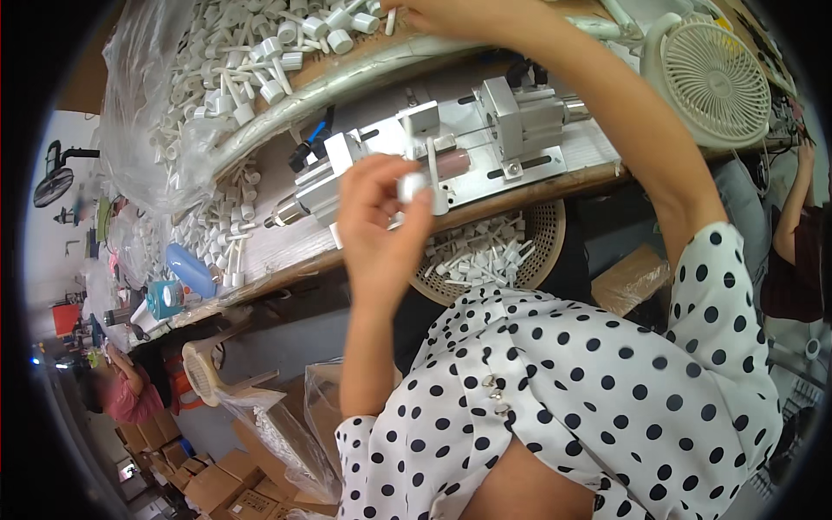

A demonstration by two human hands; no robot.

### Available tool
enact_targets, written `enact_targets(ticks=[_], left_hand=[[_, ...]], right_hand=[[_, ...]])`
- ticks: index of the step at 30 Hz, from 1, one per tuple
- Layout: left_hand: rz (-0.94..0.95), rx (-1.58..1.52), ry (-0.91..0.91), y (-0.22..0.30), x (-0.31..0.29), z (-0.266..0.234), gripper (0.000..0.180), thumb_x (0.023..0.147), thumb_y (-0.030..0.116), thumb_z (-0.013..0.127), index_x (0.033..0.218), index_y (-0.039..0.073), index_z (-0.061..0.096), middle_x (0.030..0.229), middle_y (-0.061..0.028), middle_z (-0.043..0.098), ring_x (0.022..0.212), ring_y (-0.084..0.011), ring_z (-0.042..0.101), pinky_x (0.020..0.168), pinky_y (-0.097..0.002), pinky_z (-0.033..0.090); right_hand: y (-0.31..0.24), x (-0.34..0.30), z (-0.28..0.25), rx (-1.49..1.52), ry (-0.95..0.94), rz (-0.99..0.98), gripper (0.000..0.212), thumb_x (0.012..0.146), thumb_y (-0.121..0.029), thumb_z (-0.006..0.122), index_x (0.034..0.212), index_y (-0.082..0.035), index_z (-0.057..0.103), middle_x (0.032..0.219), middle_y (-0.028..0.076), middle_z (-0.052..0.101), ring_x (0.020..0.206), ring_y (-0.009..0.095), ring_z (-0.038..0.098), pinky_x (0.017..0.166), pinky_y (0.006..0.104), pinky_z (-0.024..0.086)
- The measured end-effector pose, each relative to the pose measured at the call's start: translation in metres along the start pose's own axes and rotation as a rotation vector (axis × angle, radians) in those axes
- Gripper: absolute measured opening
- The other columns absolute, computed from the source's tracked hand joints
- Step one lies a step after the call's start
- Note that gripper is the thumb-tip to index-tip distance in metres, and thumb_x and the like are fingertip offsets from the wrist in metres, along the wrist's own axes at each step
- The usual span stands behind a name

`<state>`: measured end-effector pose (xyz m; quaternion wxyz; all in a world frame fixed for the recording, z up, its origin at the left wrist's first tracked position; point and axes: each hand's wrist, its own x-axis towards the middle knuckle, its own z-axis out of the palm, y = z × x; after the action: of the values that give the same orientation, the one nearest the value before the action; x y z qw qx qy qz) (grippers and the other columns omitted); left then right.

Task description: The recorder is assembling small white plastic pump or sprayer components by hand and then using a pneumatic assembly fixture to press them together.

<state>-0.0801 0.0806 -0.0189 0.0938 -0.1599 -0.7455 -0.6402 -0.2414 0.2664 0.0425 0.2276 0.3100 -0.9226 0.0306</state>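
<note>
My left hand (381, 212) is closed in a pinch on a white stemmed cap (411, 185), slightly blurred, its thin stem pointing up. It is held in front of a metal clamping fixture (520, 121) with two facing blocks. Beside the fingers, a pinkish cylindrical piece (452, 163) lies in the fixture. At the top edge, my right hand (433, 16) reaches over to a heap of white stemmed caps (277, 52). Its fingertips close on one of them, whose white stem (391, 21) shows below; the frame's edge cuts off part of this hand.
A round beige basket (551, 251) of white caps sits below the bench edge. A plastic-wrapped rail (321, 82) borders the heap. At right stands a white fan (709, 82); at left lie a blue bottle (191, 270) and a teal jar (163, 299). Other people are at both sides.
</note>
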Motion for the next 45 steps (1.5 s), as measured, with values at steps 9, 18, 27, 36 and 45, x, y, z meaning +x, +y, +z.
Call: enact_targets(ticks=[9, 18, 27, 36, 45], left_hand=[[0.363, 0.624, -0.062, -0.026, -0.007, 0.03, 0.022, 0.072, 0.001, 0.061, 0.093, -0.001, 0.057, 0.108, -0.0176, 0.052, 0.086, -0.0296, 0.058, 0.069, -0.0334, 0.048], [0.345, 0.728, -0.133, -0.018, -0.006, 0.033, 0.025, 0.075, 0.006, 0.062, 0.097, -0.001, 0.054, 0.106, -0.0185, 0.052, 0.086, -0.0326, 0.057, 0.07, -0.037, 0.047], [0.842, 0.888, 0.091, -0.007, 0.151, -0.01, 0.018, 0.077, 0.012, 0.061, 0.094, 0.006, 0.06, 0.08, -0.0099, 0.06, 0.067, -0.0216, 0.056, 0.064, -0.029, 0.045], [0.615, 0.93, -0.11, -0.025, 0.2, -0.024, 0.024, 0.077, 0.01, 0.058, 0.101, 0.005, 0.058, 0.085, -0.0116, 0.062, 0.075, -0.0238, 0.06, 0.065, -0.0303, 0.046], [-0.042, 0.016, 0.014, 0.012, 0.09, -0.044, 0.018, 0.084, 0.008, 0.056, 0.098, -0.002, 0.057, 0.083, -0.006, 0.057, 0.064, -0.0091, 0.054, 0.059, -0.0215, 0.046]], right_hand=[[0.029, -0.001, 0.019, -0.074, 0.299, -0.337, 0.013, 0.07, -0.019, 0.059, 0.072, -0.006, 0.059, 0.069, 0.012, 0.056, 0.069, 0.03, 0.057, 0.064, 0.0383, 0.046], [-0.01, -0.045, -0.021, 0.665, 0.294, 0.234, 0.018, 0.084, -0.019, 0.052, 0.088, -0.002, 0.054, 0.081, 0.02, 0.058, 0.076, 0.035, 0.057, 0.068, 0.0397, 0.044], [-0.063, -0.121, -0.037, 1.387, -0.003, 0.614, 0.023, 0.077, -0.016, 0.064, 0.097, -0.004, 0.061, 0.075, 0.005, 0.058, 0.062, 0.015, 0.056, 0.057, 0.0255, 0.046], [-0.093, -0.116, 0.03, 0.363, 0.315, -0.298, 0.031, 0.054, -0.026, 0.07, 0.066, -0.005, 0.051, 0.071, 0.005, 0.052, 0.077, 0.021, 0.052, 0.07, 0.0308, 0.046], [-0.096, -0.109, 0.024, 0.417, 0.134, -0.332, 0.03, 0.055, -0.028, 0.07, 0.065, -0.007, 0.05, 0.068, 0.004, 0.053, 0.073, 0.02, 0.052, 0.067, 0.0307, 0.044]])
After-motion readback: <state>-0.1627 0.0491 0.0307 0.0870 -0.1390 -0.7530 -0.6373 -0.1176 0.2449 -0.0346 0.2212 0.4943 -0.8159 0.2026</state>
